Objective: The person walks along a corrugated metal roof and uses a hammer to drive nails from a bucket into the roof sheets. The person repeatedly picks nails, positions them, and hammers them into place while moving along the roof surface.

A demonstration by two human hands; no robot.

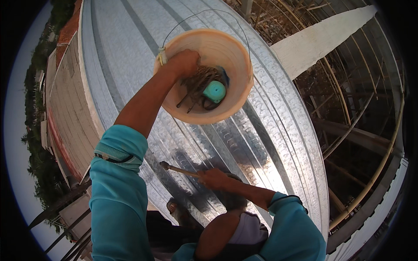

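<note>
My left hand point(186, 63) reaches over the near left rim of a pale orange bucket point(235, 56), its fingers curled closed inside. What they hold, if anything, is hidden. Below that hand lie a tangle of thin brown rods or wires point(200, 80) and a round turquoise object point(214, 91) of a kind I cannot make out. A thin wire handle point(211, 10) arches above the bucket. Lower down, my right hand point(214, 179) is wrapped round the wooden handle of a hammer point(183, 171), its dark head pointing left over the metal.
Ribbed, shiny metal roofing sheet point(130, 65) spreads beneath the bucket and me. To the right, past its edge, is an open drop with bamboo poles point(370, 182) and a whitish wall top point(322, 41). A tiled roof point(69, 100) and trees lie left.
</note>
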